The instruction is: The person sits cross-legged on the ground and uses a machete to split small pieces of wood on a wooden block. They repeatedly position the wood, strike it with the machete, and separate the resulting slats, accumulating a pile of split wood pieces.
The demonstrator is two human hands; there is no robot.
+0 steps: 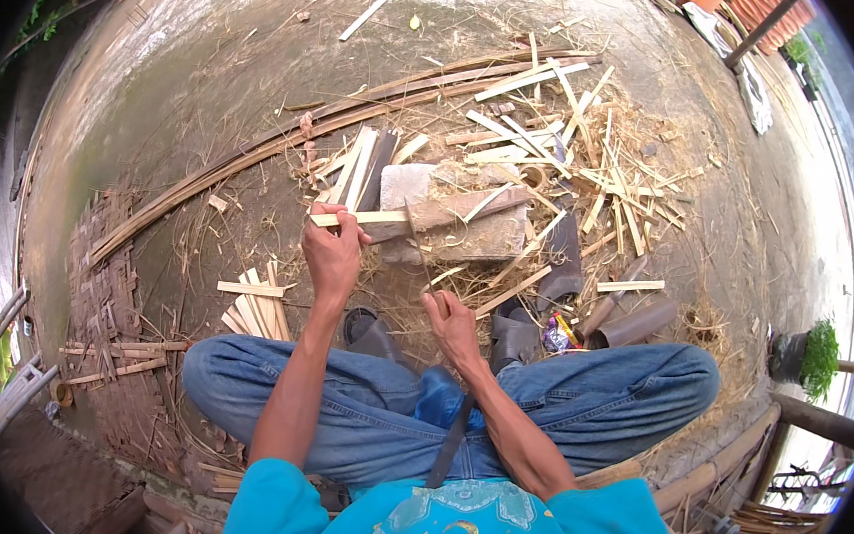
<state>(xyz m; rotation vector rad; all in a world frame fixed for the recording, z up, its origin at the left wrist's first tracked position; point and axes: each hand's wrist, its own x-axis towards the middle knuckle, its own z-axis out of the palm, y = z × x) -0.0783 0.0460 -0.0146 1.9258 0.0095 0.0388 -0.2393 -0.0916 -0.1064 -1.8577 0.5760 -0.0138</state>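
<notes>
My left hand (333, 250) is closed on the end of a pale bamboo strip (376, 219). The strip points to the right, its far end by a wooden block (463, 216) that lies over a pale stone slab (406, 183). My right hand (453, 324) is closed around the handle of a knife, which the fingers mostly hide. Its thin blade (417, 238), seen nearly edge-on, reaches up to the strip's end beside the block. Whether blade and strip touch I cannot tell. Several cut strips (355, 166) stand just beyond my left hand.
Long split bamboo poles (286, 141) curve across the ground beyond the slab. Many loose strips (624, 187) and shavings lie to the right. A small fan of strips (262, 304) lies by my left knee. Bamboo tube pieces (638, 324) and a shiny purple wrapper (560, 333) are near my right knee.
</notes>
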